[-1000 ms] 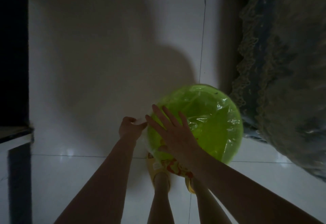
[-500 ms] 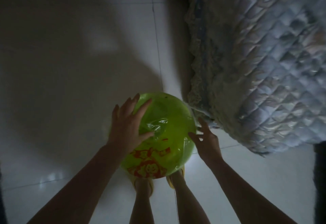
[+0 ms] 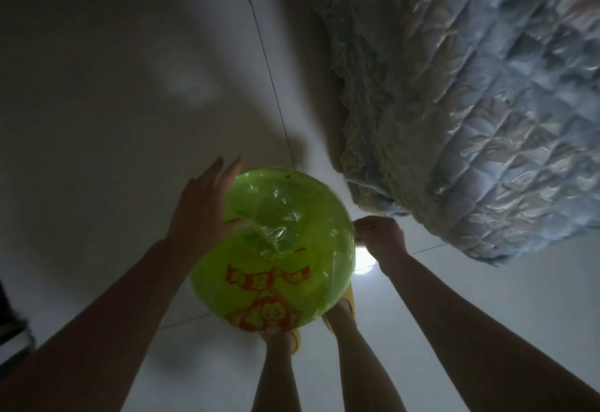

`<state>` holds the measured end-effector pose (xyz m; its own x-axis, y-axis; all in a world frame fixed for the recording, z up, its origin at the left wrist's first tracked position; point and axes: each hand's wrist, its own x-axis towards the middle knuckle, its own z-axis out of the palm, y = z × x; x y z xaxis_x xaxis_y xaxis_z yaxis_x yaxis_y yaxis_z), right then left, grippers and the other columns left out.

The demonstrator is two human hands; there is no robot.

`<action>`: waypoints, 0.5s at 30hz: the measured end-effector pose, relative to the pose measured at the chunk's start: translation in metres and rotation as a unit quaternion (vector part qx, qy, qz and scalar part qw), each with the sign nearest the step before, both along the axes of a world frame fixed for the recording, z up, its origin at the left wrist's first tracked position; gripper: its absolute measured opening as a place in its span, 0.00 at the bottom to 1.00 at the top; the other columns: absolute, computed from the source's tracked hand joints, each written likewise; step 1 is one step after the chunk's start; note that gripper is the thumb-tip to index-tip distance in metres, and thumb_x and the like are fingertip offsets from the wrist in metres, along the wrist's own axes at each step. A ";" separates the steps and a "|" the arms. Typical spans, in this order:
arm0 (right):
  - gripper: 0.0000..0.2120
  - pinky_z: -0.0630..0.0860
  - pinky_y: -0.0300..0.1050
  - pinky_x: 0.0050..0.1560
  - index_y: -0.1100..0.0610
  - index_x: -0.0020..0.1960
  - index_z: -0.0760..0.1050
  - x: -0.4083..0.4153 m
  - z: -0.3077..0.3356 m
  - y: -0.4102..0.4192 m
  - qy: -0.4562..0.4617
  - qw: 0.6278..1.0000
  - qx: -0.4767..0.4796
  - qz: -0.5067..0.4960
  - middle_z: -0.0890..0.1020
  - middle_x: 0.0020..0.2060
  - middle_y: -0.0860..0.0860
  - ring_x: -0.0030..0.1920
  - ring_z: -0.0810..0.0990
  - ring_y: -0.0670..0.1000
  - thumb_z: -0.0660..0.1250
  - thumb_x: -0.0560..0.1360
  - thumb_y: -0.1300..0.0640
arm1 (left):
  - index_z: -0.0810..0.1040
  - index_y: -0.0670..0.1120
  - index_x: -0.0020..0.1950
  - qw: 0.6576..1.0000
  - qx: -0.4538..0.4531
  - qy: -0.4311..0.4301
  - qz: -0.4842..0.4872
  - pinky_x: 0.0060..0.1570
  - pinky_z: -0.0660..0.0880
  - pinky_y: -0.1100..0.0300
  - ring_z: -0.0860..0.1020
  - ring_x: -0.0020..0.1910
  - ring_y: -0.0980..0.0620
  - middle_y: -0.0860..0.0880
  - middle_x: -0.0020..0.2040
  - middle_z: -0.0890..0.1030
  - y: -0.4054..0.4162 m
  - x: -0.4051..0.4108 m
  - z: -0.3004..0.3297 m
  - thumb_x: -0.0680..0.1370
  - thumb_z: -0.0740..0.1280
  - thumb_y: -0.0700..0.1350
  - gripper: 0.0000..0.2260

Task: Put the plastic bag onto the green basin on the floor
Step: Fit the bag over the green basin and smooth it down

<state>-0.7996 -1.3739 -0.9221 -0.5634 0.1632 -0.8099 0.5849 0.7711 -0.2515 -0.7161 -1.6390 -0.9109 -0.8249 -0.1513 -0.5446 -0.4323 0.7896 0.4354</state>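
Clear plastic bag (image 3: 276, 217) already draped over green basin (image 3: 272, 249) on tiled floor (image 3: 113, 103), beside bed quilt (image 3: 470, 103). Left hand (image 3: 201, 213) flat, fingers spread, pressing film at left rim. Right hand (image 3: 380, 236) pinches bag edge at right rim.

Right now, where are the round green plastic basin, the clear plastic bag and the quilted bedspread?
round green plastic basin (image 3: 311, 285), head view, printed side.
clear plastic bag (image 3: 276, 233), head view, crinkled film.
quilted bedspread (image 3: 487, 103), head view, middle.

Basin: green basin (image 3: 311, 285), round, red print on its near part, on the floor, centre-near.
Bag: clear plastic bag (image 3: 276, 226), crinkled, stretched over the basin's top.
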 end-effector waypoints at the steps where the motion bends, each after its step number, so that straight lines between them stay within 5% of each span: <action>1: 0.09 0.79 0.47 0.47 0.62 0.50 0.81 -0.001 0.006 0.002 0.075 0.996 0.038 0.037 0.85 0.39 0.59 0.42 0.83 0.58 0.65 0.73 0.67 | 0.59 0.47 0.74 0.998 -0.047 0.032 -0.011 0.69 0.63 0.44 0.65 0.72 0.41 0.39 0.74 0.64 0.002 0.005 0.005 0.66 0.74 0.49 0.40; 3: 0.10 0.76 0.43 0.53 0.59 0.53 0.79 0.005 0.026 -0.003 0.232 0.952 0.031 0.195 0.84 0.48 0.57 0.50 0.81 0.52 0.66 0.73 0.64 | 0.66 0.47 0.69 0.988 -0.094 0.102 -0.068 0.63 0.65 0.50 0.74 0.64 0.40 0.41 0.68 0.73 0.010 0.019 0.015 0.69 0.66 0.50 0.29; 5: 0.11 0.72 0.25 0.50 0.49 0.50 0.80 0.023 0.049 -0.020 0.247 0.898 -0.090 0.353 0.84 0.47 0.43 0.47 0.78 0.34 0.63 0.73 0.60 | 0.71 0.49 0.64 0.976 -0.094 0.117 -0.160 0.56 0.68 0.52 0.80 0.52 0.41 0.43 0.57 0.81 0.026 0.037 0.020 0.67 0.65 0.50 0.25; 6: 0.12 0.74 0.24 0.49 0.46 0.49 0.80 0.033 0.053 -0.026 0.269 0.851 -0.144 0.428 0.84 0.46 0.40 0.46 0.79 0.33 0.62 0.72 0.59 | 0.74 0.50 0.63 0.971 -0.093 0.099 -0.196 0.55 0.72 0.51 0.81 0.50 0.41 0.44 0.55 0.82 0.034 0.045 0.018 0.65 0.69 0.51 0.26; 9: 0.24 0.74 0.52 0.64 0.50 0.63 0.75 0.054 0.034 -0.046 0.274 0.653 -0.060 0.704 0.79 0.63 0.49 0.63 0.77 0.52 0.69 0.68 0.47 | 0.78 0.52 0.62 0.969 -0.102 -0.054 -0.218 0.52 0.78 0.40 0.82 0.54 0.39 0.42 0.58 0.83 0.047 0.053 0.008 0.51 0.77 0.64 0.41; 12: 0.51 0.49 0.63 0.72 0.54 0.75 0.53 0.040 0.002 -0.051 0.112 0.624 0.059 0.771 0.56 0.76 0.58 0.75 0.55 0.62 0.70 0.61 0.33 | 0.71 0.55 0.67 0.964 -0.121 -0.137 -0.193 0.59 0.73 0.34 0.75 0.61 0.32 0.36 0.66 0.75 0.047 0.054 -0.009 0.48 0.78 0.65 0.48; 15: 0.58 0.37 0.65 0.70 0.56 0.75 0.35 0.040 -0.024 -0.046 0.055 0.613 0.102 0.782 0.37 0.76 0.59 0.74 0.39 0.68 0.71 0.63 0.35 | 0.42 0.60 0.72 0.972 -0.105 -0.152 -0.146 0.76 0.45 0.41 0.45 0.75 0.32 0.37 0.76 0.42 0.046 0.065 -0.034 0.66 0.73 0.58 0.47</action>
